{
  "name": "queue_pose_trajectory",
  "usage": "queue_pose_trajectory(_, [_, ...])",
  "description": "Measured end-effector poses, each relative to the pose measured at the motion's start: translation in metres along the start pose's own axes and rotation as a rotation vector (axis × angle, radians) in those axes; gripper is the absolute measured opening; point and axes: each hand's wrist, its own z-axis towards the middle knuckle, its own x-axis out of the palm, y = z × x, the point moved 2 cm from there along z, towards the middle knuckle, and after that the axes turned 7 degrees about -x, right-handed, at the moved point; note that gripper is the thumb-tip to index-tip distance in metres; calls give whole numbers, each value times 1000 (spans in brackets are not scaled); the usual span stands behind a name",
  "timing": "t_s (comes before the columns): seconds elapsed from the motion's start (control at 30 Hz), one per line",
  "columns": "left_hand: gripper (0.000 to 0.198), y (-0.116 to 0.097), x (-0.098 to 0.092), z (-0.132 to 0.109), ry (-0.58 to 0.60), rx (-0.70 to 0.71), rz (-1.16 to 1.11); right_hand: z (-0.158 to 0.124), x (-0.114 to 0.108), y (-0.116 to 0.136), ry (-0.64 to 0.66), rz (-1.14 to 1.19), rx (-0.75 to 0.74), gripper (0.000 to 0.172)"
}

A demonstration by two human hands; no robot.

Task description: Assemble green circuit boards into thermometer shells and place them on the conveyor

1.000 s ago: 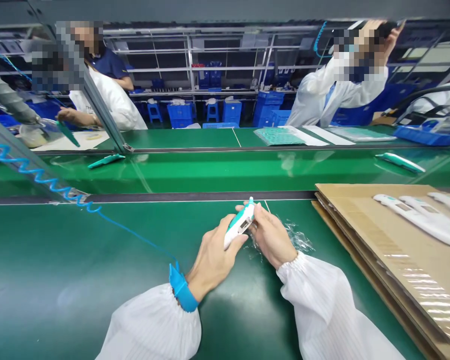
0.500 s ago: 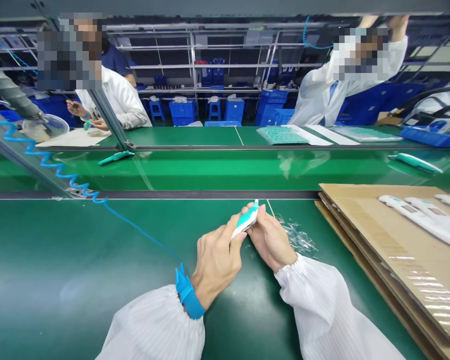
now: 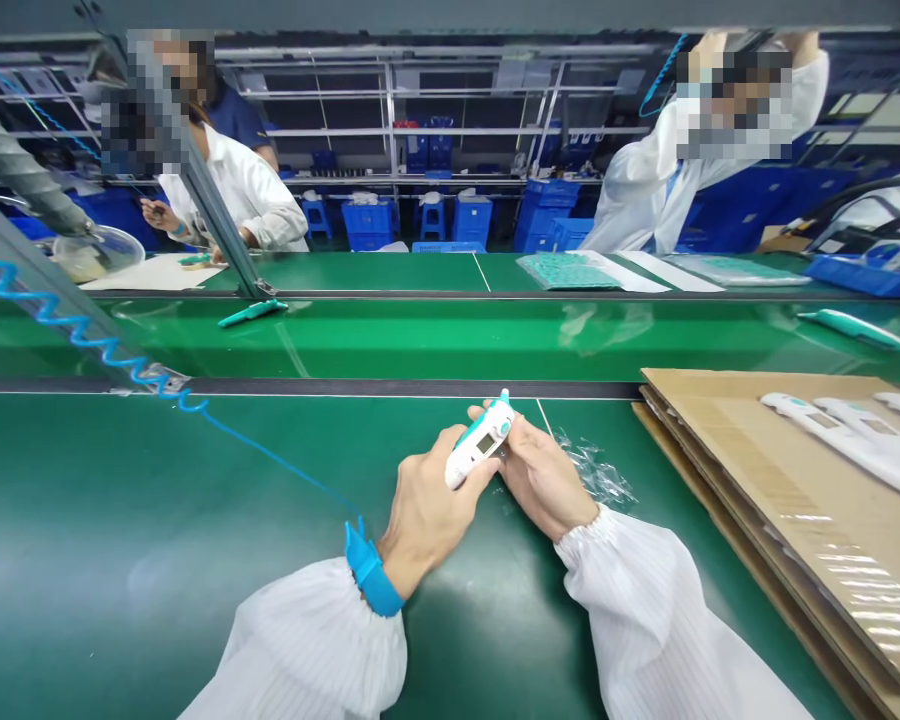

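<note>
A white and teal ear thermometer (image 3: 471, 456) is held above the green bench, its small display and round button facing me and its probe tip pointing away. My left hand (image 3: 431, 500) is closed around its lower end, thumb along the near side. My right hand (image 3: 544, 470) is closed at the upper end, fingers near the probe; some fingertips of both hands are hidden behind the body. Beside my right wrist lies crumpled clear plastic film (image 3: 600, 472). A blue wrist strap (image 3: 373, 568) with a coiled cord sits on my left wrist.
Stacked cardboard sheets (image 3: 727, 420) at right carry several white thermometer bodies (image 3: 847, 440). Teal and white pieces (image 3: 855, 328) lie on the green conveyor (image 3: 420, 335) beyond the bench. Two co-workers in white coats are across it. The coiled blue cord (image 3: 82, 330) runs past a metal post at left.
The thermometer has rolled in my hands, so its display and button now face me instead of its teal side. The teal pieces on the conveyor appear slightly further right.
</note>
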Motion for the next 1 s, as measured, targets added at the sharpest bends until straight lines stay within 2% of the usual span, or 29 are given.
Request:
queue_pose_trajectory(0.17, [22, -5, -4, 2, 61, -48, -75, 2, -5, -2, -33, -92, -57, 43])
queue_pose_trajectory(0.23, [23, -4, -3, 5, 149, -109, -200, 3, -6, -2, -48, -125, -46, 45])
queue_pose_trajectory(0.3, [35, 0, 1, 7, 292, -196, -380, 3, -5, -1, -61, -142, -23, 46])
queue_pose_trajectory(0.33, [42, 2, 2, 8, 323, -216, -459, 1, -2, 0, -43, -137, -7, 47])
queue_pose_trajectory(0.4, [47, 6, 4, 11, 253, -162, -519, -4, 6, -1, 46, -107, 38, 52])
queue_pose_trajectory(0.5, [40, 16, 5, 14, 31, 0, -333, -11, 19, -7, 171, -94, 132, 58])
queue_pose_trajectory(0.6, [41, 28, 11, 19, -69, 27, -176, -9, 15, -7, 50, -160, 147, 49])
queue_pose_trajectory(0.7, [43, 36, 15, 23, -135, 3, -177, -3, -4, 16, -137, -210, 114, 47])
queue_pose_trajectory(0.83, [38, 34, 14, 22, -175, 2, -191, 11, -40, 70, -279, -330, 152, 41])
queue_pose_trajectory(0.93, [33, 31, 13, 20, -201, -1, -220, 35, -74, 105, -383, -618, 247, 32])
queue_pose_trajectory(1.0, [30, 30, 14, 18, -210, -10, -240, 56, -94, 118, -409, -773, 325, 27])
